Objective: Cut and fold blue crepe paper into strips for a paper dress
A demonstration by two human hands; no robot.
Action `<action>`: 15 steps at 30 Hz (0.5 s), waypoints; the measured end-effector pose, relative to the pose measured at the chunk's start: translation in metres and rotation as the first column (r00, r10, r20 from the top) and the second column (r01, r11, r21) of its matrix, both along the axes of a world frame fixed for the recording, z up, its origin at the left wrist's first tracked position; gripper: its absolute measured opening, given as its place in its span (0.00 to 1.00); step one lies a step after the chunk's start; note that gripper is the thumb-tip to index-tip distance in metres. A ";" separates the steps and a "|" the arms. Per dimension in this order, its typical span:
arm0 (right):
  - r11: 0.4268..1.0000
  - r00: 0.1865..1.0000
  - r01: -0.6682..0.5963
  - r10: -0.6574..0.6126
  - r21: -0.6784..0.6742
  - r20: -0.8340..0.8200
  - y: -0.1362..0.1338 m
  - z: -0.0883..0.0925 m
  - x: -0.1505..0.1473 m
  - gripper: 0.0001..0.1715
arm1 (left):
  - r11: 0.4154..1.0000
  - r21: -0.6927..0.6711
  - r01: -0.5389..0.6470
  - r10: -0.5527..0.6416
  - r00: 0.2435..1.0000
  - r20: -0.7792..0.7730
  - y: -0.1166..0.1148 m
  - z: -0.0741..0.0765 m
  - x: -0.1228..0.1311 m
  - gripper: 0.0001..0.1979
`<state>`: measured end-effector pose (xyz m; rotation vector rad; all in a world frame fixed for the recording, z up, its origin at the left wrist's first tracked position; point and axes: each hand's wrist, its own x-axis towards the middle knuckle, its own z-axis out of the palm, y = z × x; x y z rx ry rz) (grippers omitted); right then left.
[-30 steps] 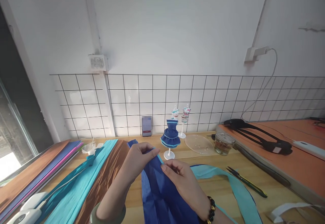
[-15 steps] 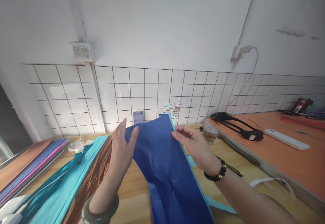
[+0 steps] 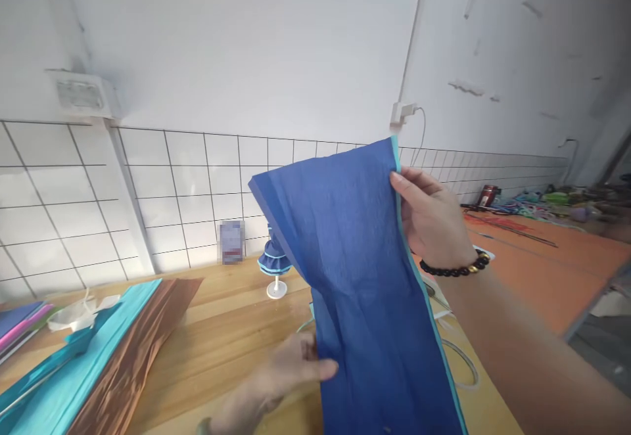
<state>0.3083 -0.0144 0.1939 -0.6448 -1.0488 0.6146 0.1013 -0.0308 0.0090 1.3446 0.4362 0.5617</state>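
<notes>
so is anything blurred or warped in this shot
Head view: the left hand low in the frame is smeared by motion blur, while the right hand and the blue paper it pinches are fairly sharp; the tiled wall looks bowed by the wide lens; the clutter far right is soft.

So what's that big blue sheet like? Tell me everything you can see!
The blue sheet is long, thin and crinkly, like crepe paper or light cloth. It is deep blue, with a turquoise strip along its right edge. It is held upright above the wooden table, its bottom running out of the picture. The right hand pinches its upper right edge. The left hand touches its lower left edge, too blurred to show a grip.
</notes>
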 end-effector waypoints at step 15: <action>0.954 0.991 -0.134 0.132 -0.269 -0.024 0.010 -0.067 0.011 0.12 | 0.900 -0.166 -0.404 0.358 0.900 -0.248 -0.049 0.040 -0.118 0.24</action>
